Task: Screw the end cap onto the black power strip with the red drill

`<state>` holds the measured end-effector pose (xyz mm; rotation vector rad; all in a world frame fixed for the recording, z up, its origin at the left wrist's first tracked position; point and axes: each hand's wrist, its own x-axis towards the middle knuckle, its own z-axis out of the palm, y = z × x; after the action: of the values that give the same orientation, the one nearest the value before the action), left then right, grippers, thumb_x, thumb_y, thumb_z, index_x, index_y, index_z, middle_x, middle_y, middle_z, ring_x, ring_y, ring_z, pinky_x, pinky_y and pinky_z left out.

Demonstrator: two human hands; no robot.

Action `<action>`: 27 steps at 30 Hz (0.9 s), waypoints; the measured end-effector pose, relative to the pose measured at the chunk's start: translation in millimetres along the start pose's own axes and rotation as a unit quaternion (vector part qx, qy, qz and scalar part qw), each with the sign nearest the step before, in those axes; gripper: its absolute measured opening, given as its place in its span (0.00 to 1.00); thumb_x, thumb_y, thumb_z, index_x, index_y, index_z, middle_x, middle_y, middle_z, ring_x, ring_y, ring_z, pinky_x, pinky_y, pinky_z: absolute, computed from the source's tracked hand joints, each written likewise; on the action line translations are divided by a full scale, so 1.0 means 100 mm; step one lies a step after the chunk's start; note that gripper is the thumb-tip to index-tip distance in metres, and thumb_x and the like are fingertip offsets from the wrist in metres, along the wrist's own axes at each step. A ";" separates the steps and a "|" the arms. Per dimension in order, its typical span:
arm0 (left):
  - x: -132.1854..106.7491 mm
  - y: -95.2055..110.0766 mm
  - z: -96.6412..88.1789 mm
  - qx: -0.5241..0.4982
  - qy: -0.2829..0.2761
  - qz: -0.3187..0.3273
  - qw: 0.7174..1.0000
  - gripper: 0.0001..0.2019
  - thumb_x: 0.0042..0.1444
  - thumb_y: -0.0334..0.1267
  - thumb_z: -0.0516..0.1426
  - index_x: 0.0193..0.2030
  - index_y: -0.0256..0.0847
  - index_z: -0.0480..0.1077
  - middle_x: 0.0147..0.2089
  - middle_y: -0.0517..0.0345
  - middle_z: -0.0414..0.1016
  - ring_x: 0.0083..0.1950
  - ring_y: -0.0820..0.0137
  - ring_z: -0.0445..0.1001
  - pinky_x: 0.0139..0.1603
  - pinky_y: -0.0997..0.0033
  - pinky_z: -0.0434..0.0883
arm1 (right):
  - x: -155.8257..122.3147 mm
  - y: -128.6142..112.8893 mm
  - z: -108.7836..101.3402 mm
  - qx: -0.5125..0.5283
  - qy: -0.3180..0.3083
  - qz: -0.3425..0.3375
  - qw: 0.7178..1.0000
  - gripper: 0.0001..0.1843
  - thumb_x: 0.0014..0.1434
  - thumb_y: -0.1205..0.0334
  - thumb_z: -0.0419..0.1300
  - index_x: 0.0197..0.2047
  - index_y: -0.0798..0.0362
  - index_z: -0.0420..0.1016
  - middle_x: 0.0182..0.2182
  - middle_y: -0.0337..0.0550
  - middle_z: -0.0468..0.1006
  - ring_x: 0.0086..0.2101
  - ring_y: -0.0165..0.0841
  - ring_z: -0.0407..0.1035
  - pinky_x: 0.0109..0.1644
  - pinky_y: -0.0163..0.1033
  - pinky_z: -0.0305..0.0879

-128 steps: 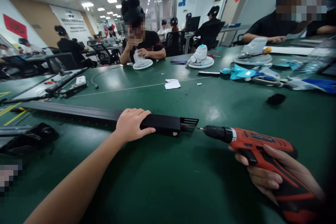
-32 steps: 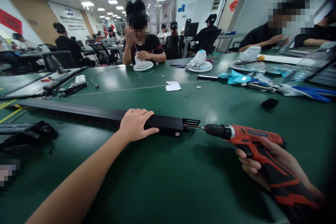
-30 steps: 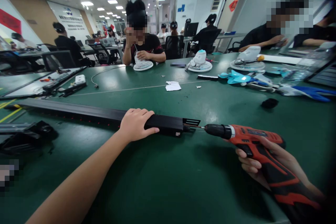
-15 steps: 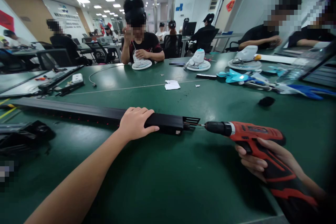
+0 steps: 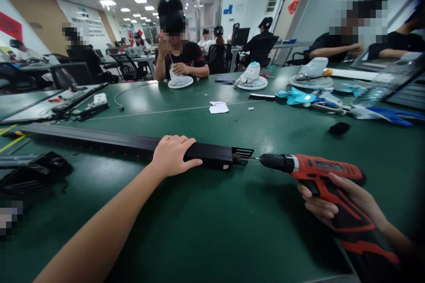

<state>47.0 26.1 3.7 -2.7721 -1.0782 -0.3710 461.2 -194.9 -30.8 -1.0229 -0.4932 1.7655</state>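
A long black metal bar-shaped housing point(image 5: 116, 138) lies across the green table, its right end near the middle. My left hand point(image 5: 173, 155) is wrapped over it close to that end, thumb along the near side. A slotted black bracket point(image 5: 243, 151) and some thin parts stick out of the end. In my right hand point(image 5: 345, 199) is a red and black cordless drill point(image 5: 328, 168), fingers round the handle by the trigger. The drill's bit points left and reaches the parts at the housing's end; whether it touches a screw is too small to tell.
White fan parts point(image 5: 251, 77) stand at the far side, where a person point(image 5: 182, 59) works on another one. Blue fan blades point(image 5: 295, 96) lie at right, with a black lump point(image 5: 339, 128) nearer. White paper point(image 5: 218, 107) sits mid-table; black parts point(image 5: 36, 170) lie at left.
The whole view has shifted very slightly. My left hand stays on the housing, and the drill keeps nearly the same position at its end.
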 end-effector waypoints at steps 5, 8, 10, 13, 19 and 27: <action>0.00 0.00 0.01 0.003 0.002 0.000 1.000 0.33 0.69 0.72 0.52 0.63 0.49 0.74 0.56 0.50 0.83 0.54 0.52 0.80 0.60 0.48 0.68 | 0.01 0.00 -0.01 0.011 0.008 0.008 1.000 0.28 0.57 0.34 0.69 0.35 0.54 0.84 0.17 0.39 0.61 0.21 0.32 0.52 0.23 0.36 0.62; 0.00 0.01 -0.02 0.001 -0.011 -0.006 1.000 0.34 0.69 0.71 0.52 0.64 0.46 0.74 0.57 0.48 0.83 0.55 0.50 0.80 0.61 0.46 0.68 | 0.01 0.00 -0.02 0.021 0.022 0.013 0.999 0.27 0.57 0.35 0.69 0.34 0.54 0.84 0.17 0.39 0.60 0.21 0.32 0.51 0.23 0.38 0.62; 0.00 0.02 -0.03 0.000 -0.014 -0.006 1.000 0.34 0.69 0.71 0.52 0.64 0.45 0.74 0.57 0.48 0.83 0.55 0.50 0.80 0.61 0.46 0.69 | 0.01 0.00 -0.04 0.028 0.024 0.018 0.999 0.26 0.59 0.35 0.68 0.35 0.53 0.84 0.18 0.39 0.60 0.22 0.34 0.51 0.23 0.39 0.63; 0.00 0.03 -0.03 0.002 -0.012 -0.007 1.000 0.34 0.68 0.72 0.52 0.64 0.47 0.74 0.56 0.48 0.83 0.54 0.51 0.80 0.60 0.47 0.69 | -0.01 0.00 -0.08 0.027 0.026 0.025 0.999 0.26 0.60 0.35 0.68 0.37 0.52 0.83 0.19 0.39 0.60 0.23 0.36 0.54 0.24 0.41 0.65; -0.01 0.01 -0.01 0.004 -0.004 -0.007 1.000 0.34 0.68 0.72 0.52 0.64 0.48 0.74 0.55 0.48 0.83 0.53 0.52 0.79 0.60 0.48 0.68 | -0.03 0.02 -0.04 0.000 0.057 0.014 0.998 0.25 0.60 0.35 0.68 0.37 0.51 0.81 0.20 0.36 0.56 0.22 0.35 0.52 0.22 0.40 0.64; -0.01 0.02 -0.01 0.001 -0.021 -0.015 1.000 0.36 0.68 0.73 0.52 0.65 0.46 0.74 0.57 0.48 0.83 0.54 0.50 0.79 0.60 0.47 0.68 | -0.01 0.04 -0.07 0.043 0.113 0.037 0.992 0.22 0.53 0.39 0.73 0.39 0.49 0.82 0.18 0.36 0.58 0.21 0.33 0.50 0.20 0.40 0.62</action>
<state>47.7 24.0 4.2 -2.7761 -1.1296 -0.3154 464.6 -198.0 -37.3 -1.1741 -0.2384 1.6936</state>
